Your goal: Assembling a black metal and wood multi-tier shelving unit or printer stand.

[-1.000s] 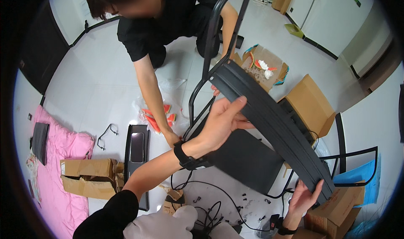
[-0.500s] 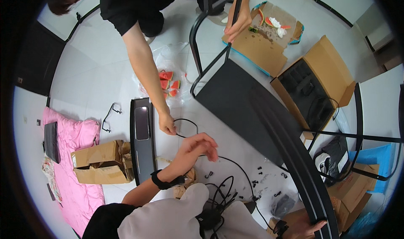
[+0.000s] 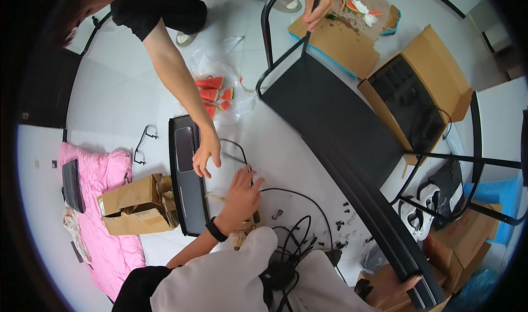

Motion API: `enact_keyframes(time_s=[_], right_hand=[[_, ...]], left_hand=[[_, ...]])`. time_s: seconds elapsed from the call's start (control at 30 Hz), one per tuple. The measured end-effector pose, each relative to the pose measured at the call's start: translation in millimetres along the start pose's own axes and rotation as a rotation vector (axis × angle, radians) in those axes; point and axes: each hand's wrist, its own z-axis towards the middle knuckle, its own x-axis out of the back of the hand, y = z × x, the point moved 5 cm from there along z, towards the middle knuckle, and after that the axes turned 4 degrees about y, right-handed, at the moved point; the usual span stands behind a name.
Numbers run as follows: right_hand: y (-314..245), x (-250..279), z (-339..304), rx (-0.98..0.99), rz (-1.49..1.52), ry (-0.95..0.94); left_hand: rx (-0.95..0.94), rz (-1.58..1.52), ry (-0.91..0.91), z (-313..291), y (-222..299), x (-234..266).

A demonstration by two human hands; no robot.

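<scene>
My left hand (image 3: 241, 199) has its fingers closed around a thin black cable (image 3: 301, 195), whose free end (image 3: 234, 143) arcs up beyond the fingertips. The rest of the cable loops back toward a tangled bundle of black cords (image 3: 280, 273) on my lap. At the lower right, my right hand (image 3: 391, 285) grips the end of a long black beam (image 3: 379, 218) along a dark panel with tubular metal legs. A co-worker's hand (image 3: 208, 155) hangs with loose fingers near my left hand. The co-worker's other hand (image 3: 319, 9) holds a leg of the frame.
A black tray-like panel (image 3: 192, 202) with a phone (image 3: 186, 147) lies left of my hand. Watermelon slices (image 3: 212, 95) sit on a plastic bag. Small black parts (image 3: 340, 224) are scattered on the floor. Cardboard boxes (image 3: 137, 207) and an open foam-lined box (image 3: 404, 103) stand around.
The cable has passed from the co-worker's hand to my left hand, and the co-worker's fingers have loosened and drawn left. The beam and panel have shifted slightly in view.
</scene>
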Motion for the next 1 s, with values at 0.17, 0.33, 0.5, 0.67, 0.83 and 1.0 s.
enact_keyframes(time_s=[0.17,0.33,0.5,0.67,0.83,1.0], right_hand=[[-5,14,14,-0.487,0.368,0.161],[-48,-2,53,-0.600,0.591,-0.033],[-69,-12,77,-0.919,1.057,-0.010],[-76,-10,51,-0.981,0.934,0.102],[-60,13,30,-0.796,0.847,-0.043],[-48,43,36,-0.781,0.780,0.161]], left_hand=[[0.018,-0.045,-0.107,5,-14,-1],[-0.215,-0.134,-0.213,14,-2,-5],[-0.157,-0.177,-0.280,10,23,-24],[-0.234,-0.127,-0.287,15,25,-19],[-0.306,-0.253,-0.197,26,37,8],[-0.331,-0.482,-0.044,42,94,57]])
